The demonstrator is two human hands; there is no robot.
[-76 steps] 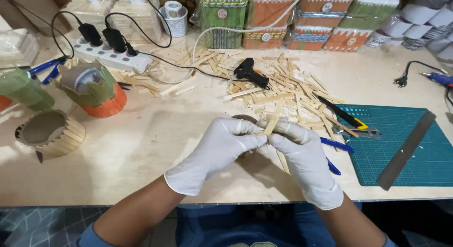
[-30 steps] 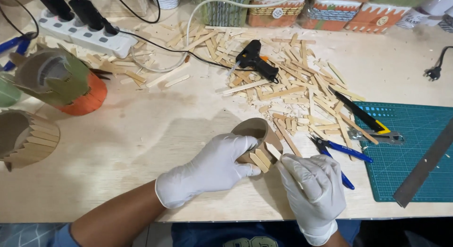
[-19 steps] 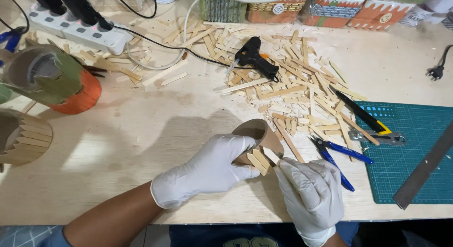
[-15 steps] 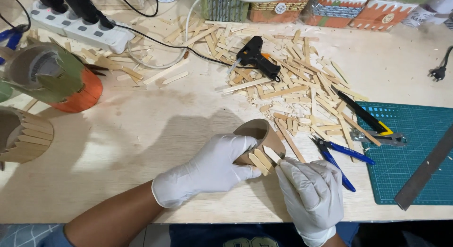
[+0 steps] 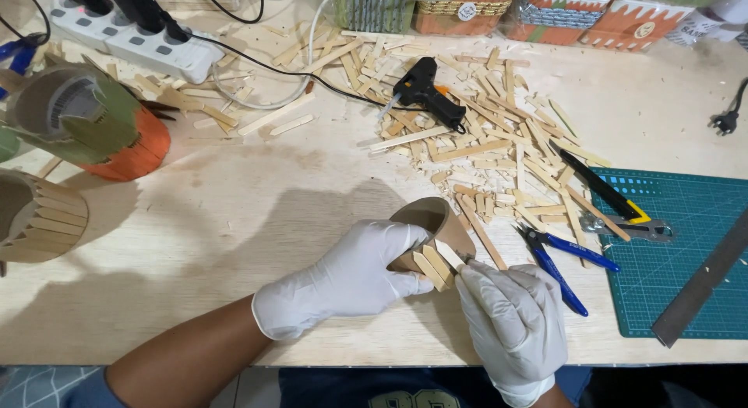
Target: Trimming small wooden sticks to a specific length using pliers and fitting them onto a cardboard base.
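I see the left hand (image 5: 351, 277), gloved in white, wrapped around a brown cardboard tube (image 5: 433, 225) lying on its side near the front edge of the table (image 5: 234, 221). Its fingers curl over the tube's near wall and hide part of it. The right hand (image 5: 510, 324), also gloved, pinches a pale wooden stick (image 5: 449, 254) and presses it against the tube beside sticks already fixed there; I cannot make out the fingertips behind the stick. Right of the tube lie blue-handled pliers (image 5: 562, 260). Farther back, a black glue gun (image 5: 425, 92) rests on the heap of loose sticks (image 5: 499, 143). The green cutting mat (image 5: 678, 244) is cut off at the right edge.
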